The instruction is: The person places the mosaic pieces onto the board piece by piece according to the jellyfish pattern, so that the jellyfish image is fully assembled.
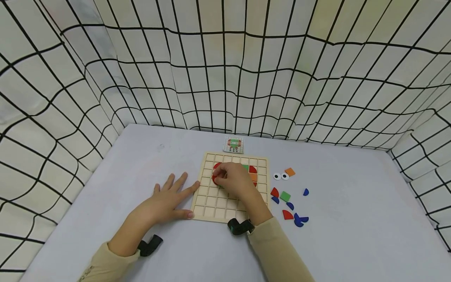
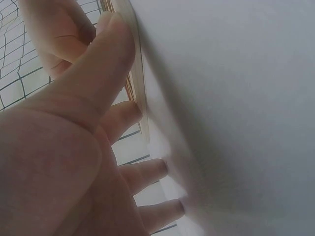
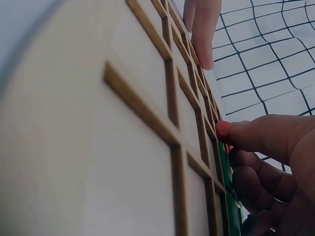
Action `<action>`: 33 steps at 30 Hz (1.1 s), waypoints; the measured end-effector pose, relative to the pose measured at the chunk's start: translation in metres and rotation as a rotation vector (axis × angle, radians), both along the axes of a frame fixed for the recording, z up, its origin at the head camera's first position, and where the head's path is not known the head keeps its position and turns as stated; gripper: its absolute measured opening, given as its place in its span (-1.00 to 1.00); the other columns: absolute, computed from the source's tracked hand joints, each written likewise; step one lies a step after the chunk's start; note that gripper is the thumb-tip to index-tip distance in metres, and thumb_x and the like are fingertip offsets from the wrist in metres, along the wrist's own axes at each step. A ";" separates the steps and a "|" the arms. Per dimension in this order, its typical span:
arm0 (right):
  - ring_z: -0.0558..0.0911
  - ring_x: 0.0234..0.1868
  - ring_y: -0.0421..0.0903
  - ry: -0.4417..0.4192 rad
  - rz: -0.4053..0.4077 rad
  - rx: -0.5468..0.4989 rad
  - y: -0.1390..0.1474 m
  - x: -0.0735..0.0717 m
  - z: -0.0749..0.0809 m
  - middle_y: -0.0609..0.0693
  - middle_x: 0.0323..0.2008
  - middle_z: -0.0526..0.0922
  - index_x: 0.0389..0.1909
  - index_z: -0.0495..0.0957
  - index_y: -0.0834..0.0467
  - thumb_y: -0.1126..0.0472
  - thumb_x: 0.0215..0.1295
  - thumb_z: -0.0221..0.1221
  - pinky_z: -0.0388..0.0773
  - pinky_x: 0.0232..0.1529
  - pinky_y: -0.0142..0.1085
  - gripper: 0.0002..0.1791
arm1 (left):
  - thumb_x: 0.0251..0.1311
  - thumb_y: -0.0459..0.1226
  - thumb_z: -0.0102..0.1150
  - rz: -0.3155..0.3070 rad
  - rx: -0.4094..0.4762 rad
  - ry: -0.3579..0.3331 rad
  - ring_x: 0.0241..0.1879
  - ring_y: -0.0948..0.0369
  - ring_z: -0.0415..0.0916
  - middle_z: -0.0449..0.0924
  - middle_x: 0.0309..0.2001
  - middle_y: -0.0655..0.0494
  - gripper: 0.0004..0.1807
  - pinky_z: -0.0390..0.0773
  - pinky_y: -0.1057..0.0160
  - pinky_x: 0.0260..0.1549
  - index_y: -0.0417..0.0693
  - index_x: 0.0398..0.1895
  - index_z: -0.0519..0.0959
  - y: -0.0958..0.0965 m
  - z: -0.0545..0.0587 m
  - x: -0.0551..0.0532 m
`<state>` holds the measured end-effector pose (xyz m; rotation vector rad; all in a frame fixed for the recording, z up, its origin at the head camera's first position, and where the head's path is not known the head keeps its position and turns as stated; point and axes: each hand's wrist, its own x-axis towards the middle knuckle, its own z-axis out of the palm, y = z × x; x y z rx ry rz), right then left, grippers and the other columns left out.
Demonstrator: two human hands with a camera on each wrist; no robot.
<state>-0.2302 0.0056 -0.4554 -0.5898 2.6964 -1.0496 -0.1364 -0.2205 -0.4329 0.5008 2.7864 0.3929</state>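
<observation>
A pale wooden grid board lies on the table, holding red, green and orange pieces partly hidden by my right hand. Its thumb and fingers pinch a red quarter-circle piece at the left of the coloured group. Another red quarter-circle shows just above those fingers. My left hand rests spread on the table, index finger and thumb touching the board's left edge. On the board's right side sit a red piece and an orange square.
A small picture card lies behind the board. To the right are scattered two eye discs, an orange square, a green square, red quarter-circles and several blue pieces. Black netting surrounds the white table.
</observation>
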 end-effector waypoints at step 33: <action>0.56 -0.34 -0.12 -0.017 -0.021 -0.174 0.025 -0.008 0.015 -0.12 -0.35 0.60 -0.13 0.70 0.05 0.23 0.30 0.24 0.53 -0.31 -0.27 -0.84 | 0.09 0.22 0.29 0.024 -0.020 -0.014 0.48 -0.45 -0.23 -0.10 0.57 -0.29 -0.01 -0.05 -0.64 0.15 0.20 0.57 0.15 0.002 0.000 -0.001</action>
